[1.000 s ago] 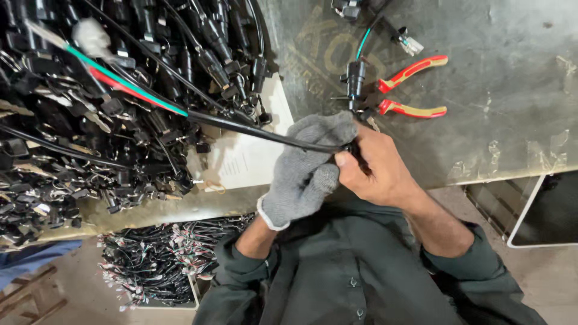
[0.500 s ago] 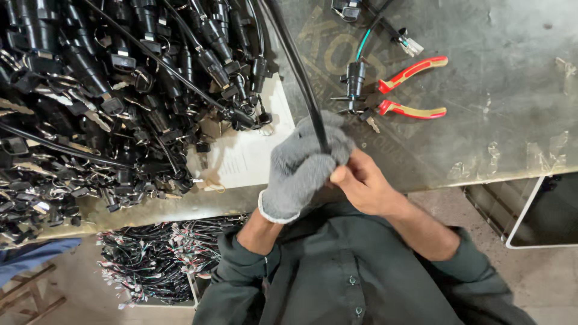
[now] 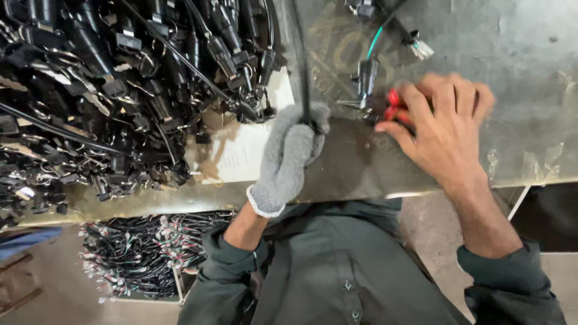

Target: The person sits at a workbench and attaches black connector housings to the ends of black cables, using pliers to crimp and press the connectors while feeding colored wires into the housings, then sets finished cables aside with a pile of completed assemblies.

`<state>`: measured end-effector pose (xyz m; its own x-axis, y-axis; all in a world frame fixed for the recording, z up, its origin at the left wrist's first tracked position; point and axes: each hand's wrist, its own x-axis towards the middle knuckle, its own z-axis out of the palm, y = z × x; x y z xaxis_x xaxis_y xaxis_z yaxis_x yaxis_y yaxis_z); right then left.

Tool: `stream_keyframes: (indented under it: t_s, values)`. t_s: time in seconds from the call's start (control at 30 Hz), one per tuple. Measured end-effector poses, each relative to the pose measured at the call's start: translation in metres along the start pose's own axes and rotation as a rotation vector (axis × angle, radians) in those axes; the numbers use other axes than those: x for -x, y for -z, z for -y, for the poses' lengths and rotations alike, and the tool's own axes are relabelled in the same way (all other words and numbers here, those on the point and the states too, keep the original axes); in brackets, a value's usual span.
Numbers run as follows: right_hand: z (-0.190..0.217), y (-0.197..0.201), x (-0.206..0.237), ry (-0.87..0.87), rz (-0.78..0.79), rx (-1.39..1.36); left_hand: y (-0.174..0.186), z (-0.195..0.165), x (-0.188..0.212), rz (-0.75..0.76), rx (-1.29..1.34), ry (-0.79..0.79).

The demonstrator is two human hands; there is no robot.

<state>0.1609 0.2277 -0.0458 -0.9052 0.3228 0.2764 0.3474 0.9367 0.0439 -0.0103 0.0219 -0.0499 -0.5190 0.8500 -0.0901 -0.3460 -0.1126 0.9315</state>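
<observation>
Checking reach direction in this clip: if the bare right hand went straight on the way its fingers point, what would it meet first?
The right hand would most likely meet the red-handled pliers first; its fingertips already cover them, though actual contact is unclear.

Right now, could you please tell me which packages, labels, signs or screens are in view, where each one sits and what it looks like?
Sheet of paper: flat on the bench between the pile of black cables and the gloved left hand; white, rectangular, faintly lined, partly covered by the cables.
Tag: small pale slip among the cables at the far left edge; too small to tell more.
No packages, signs or screens show.
</observation>
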Motion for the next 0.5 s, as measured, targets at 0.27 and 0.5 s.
stream_keyframes:
  t_s: [0.27,0.5]
  values:
    - [-0.032,0.007,0.028,-0.320,0.162,-0.390,-0.006,-0.029,0.006,0.123,0.069,0.113]
    - [-0.004,0.005,0.027,-0.442,-0.104,-2.295,-0.016,-0.045,0.007,0.305,-0.176,0.139]
